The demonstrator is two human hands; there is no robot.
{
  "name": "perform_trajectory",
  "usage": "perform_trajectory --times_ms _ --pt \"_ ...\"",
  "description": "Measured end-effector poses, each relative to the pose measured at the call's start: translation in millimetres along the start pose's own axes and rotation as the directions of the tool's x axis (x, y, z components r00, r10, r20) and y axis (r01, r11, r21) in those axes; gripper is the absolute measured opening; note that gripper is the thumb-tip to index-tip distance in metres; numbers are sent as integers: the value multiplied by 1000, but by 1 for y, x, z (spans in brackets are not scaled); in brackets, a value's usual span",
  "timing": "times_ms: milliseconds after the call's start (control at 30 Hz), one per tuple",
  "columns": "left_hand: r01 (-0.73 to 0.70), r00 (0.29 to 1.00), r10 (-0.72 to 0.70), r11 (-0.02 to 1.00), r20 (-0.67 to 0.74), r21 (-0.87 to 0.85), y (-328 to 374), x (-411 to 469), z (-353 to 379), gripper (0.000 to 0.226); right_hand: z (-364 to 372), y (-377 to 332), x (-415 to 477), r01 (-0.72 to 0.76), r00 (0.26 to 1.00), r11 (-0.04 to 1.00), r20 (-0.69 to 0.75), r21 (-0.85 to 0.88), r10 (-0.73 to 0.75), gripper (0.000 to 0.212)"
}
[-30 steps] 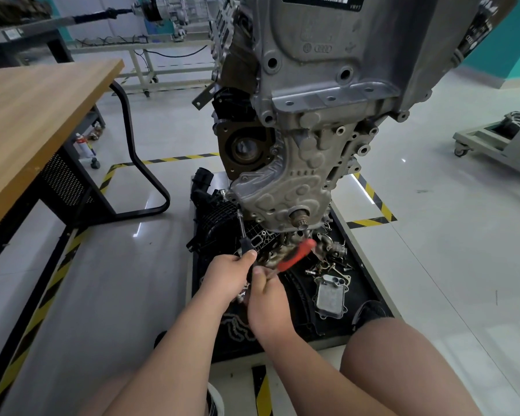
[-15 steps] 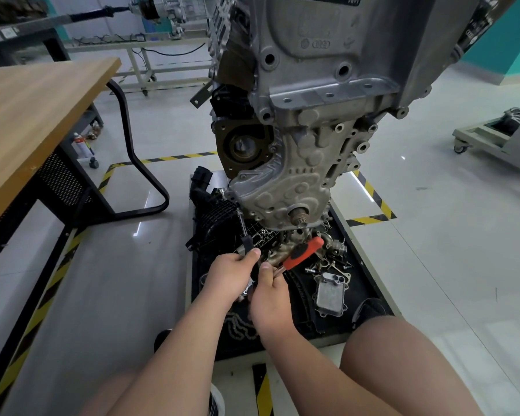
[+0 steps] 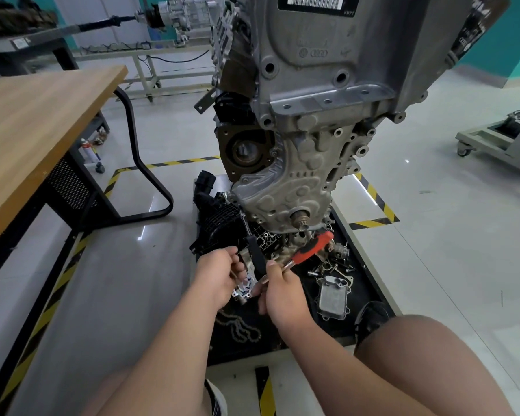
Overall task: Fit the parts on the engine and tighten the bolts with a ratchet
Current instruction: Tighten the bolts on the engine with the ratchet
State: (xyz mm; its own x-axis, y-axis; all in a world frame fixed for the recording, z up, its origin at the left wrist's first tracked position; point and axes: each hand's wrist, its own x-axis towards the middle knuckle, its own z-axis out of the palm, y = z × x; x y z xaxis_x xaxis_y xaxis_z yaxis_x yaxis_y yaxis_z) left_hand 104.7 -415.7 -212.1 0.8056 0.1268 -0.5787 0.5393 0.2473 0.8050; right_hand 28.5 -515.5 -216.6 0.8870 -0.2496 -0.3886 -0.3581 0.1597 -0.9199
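**Head view: both hands work low below the grey cast-metal engine (image 3: 312, 130), ratchet in hand.**

The right hand (image 3: 282, 292) has its grip closed on the bare shank of the red-handled steel ratchet (image 3: 311, 249), whose handle points up toward the engine's underside. The left hand (image 3: 219, 277) is curled in and seems to pinch a small silver metal fitting (image 3: 243, 288), though the hold is partly hidden. A black-handled driver (image 3: 254, 247) stands between the hands, its shaft reaching the engine's lower edge. I would seat the socket squarely before swinging, since there looks to be little room. Below the engine, the black floor tray (image 3: 367, 283) holds a ribbed silver cooler block (image 3: 333, 295), a loose steel chain (image 3: 237, 325) and a black plastic manifold (image 3: 216, 220), all crowding the swing. A wood-topped table (image 3: 42, 121) stands well left of the engine.
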Motion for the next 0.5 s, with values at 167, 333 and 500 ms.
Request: perform_trajectory --times_ms 167,333,500 --pt "130 990 -110 961 94 -245 6 -10 -4 27 -48 -16 -12 36 999 995 5 -98 -36 50" --pt "237 963 -166 896 211 -376 -1 -41 -3 14 -88 -24 -30 58 998 977 2 -204 -58 51" --pt "277 940 -194 915 282 -294 -4 -66 5 21 -118 -26 -47 116 993 967 34 -229 -111 56"
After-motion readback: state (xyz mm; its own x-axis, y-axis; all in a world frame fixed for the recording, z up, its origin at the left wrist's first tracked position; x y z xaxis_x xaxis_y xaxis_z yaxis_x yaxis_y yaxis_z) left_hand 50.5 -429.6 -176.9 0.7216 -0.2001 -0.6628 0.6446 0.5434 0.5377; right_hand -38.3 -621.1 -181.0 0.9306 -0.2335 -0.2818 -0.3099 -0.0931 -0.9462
